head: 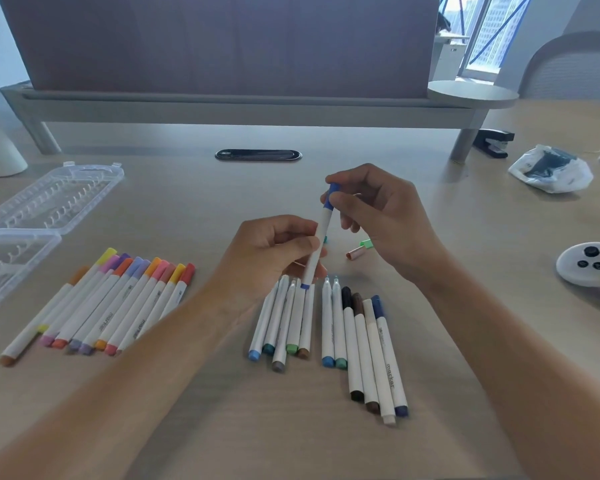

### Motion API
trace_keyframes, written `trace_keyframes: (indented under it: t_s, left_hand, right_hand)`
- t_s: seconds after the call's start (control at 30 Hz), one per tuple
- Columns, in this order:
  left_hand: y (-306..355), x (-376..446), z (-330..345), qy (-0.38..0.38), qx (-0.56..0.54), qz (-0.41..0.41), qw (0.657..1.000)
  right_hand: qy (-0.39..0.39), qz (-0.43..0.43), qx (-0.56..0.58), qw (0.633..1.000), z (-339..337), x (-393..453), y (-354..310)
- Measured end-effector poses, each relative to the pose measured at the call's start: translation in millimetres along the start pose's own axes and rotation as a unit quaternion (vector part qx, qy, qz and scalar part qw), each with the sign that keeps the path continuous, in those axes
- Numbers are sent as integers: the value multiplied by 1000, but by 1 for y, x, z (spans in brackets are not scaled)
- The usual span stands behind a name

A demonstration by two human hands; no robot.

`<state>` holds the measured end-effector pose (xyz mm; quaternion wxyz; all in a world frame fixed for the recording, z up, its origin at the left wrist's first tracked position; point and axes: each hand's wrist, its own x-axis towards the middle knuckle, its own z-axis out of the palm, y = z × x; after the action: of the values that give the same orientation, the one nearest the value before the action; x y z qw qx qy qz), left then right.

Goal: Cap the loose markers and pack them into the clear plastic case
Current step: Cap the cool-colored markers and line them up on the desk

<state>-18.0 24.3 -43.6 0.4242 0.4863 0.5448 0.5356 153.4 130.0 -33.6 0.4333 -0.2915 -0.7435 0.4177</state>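
Nearest: uncapped markers [284,320] in a row on the desk [222,427]. Above them, left hand [274,251] clamped on a marker barrel [317,247], right hand [378,216] pinching its blue cap [330,197] – capping step. Next: probably press until seated, lay it down. Capped markers [118,299] lie left, loose caps [359,249] behind, open clear case [45,206] far left; divider screen [222,43] beyond
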Motion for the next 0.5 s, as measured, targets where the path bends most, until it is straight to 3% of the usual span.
trace_keyframes:
  t_s: [0.1,0.23,0.37,0.5]
  left_hand:
    - [0,-1,5,9,6,12,1000]
    - [1,-7,8,8,129,59,990]
    - [9,-19,4,46,249,97,962]
    - [5,-43,8,49,347,126,928]
  right_hand:
    - [-1,22,-3,1000,2,-1,-5]
    - [-26,99,-37,994,-7,-2,-21]
    - [-44,160,-125,978,-23,-25,-26]
    - [-12,176,-183,967,-34,-62,-17]
